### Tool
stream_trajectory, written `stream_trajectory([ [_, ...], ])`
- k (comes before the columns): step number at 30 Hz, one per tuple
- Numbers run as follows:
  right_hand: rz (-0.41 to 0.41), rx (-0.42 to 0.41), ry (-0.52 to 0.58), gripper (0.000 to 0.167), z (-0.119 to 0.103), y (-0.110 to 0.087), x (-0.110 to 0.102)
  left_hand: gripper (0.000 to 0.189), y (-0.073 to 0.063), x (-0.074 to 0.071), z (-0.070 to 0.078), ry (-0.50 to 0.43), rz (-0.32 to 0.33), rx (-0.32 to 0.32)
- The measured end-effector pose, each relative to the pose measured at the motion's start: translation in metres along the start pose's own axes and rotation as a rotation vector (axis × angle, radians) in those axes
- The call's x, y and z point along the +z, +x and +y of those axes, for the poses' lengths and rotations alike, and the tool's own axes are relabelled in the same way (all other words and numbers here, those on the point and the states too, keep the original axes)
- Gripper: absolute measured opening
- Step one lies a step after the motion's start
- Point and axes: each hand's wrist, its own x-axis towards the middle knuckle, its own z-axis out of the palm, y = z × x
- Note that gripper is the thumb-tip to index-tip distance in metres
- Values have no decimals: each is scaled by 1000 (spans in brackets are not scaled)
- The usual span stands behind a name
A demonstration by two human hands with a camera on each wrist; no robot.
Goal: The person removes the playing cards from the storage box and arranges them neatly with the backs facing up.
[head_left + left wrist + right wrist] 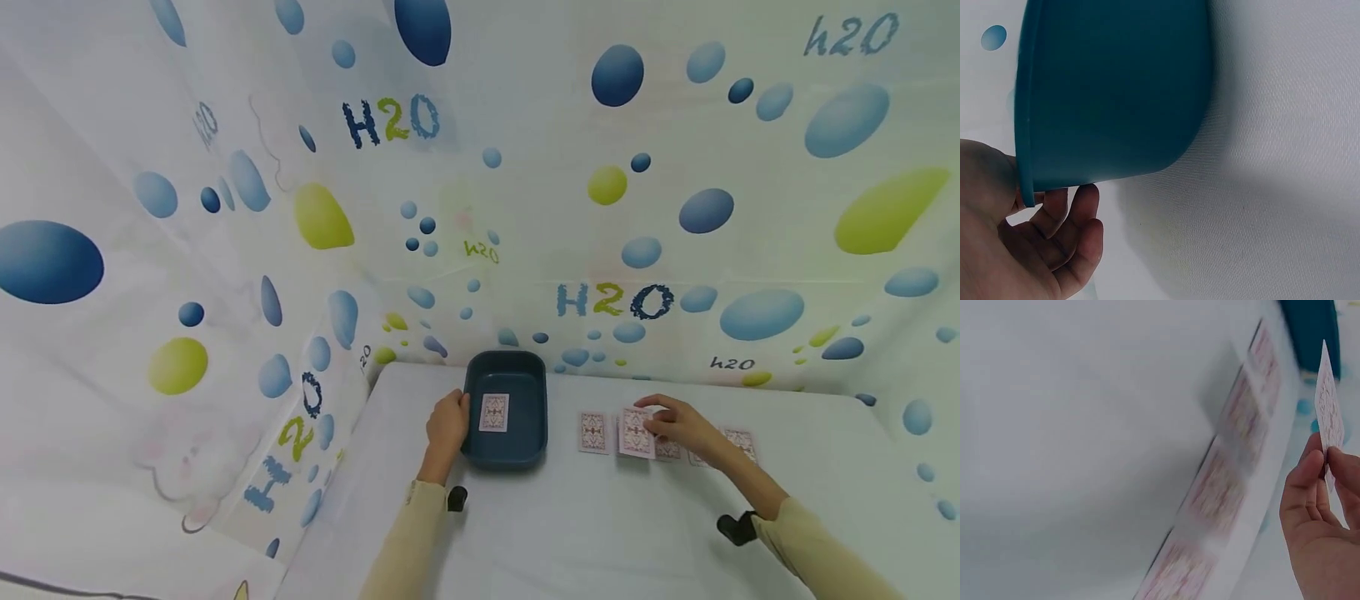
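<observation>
My left hand [447, 423] grips the left rim of a dark teal plastic tray [527, 433]. In the left wrist view its thumb side is over the rim, and curled fingers [1085, 244] sit against the outer wall. One playing card [494, 412] lies in the tray, patterned back up. To the right, my right hand [681, 423] pinches another playing card [1327, 403] between thumb and fingertips, raised above a row of cards. The row's leftmost card [592, 433] lies nearest the tray; its rightmost card [741, 443] is partly behind the right wrist.
A white cloth [570, 533] covers the table. Behind it and at the left hangs a white curtain [525, 208] printed with blue and green drops and H2O lettering. Dark wrist straps [738, 528] show at both cuffs.
</observation>
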Motion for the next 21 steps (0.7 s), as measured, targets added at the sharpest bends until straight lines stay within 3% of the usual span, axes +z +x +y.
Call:
stream_trajectory([
  [6, 38, 36, -78, 44, 34, -22, -33, 33, -1, -3, 4, -18, -12, -18],
  [13, 24, 24, -103, 43, 65, -44, -70, 31, -3, 1, 5, -3, -9, 4],
  [21, 35, 143, -136, 43, 98, -68, -122, 30, -1, 1, 4, 7, -10, 10],
])
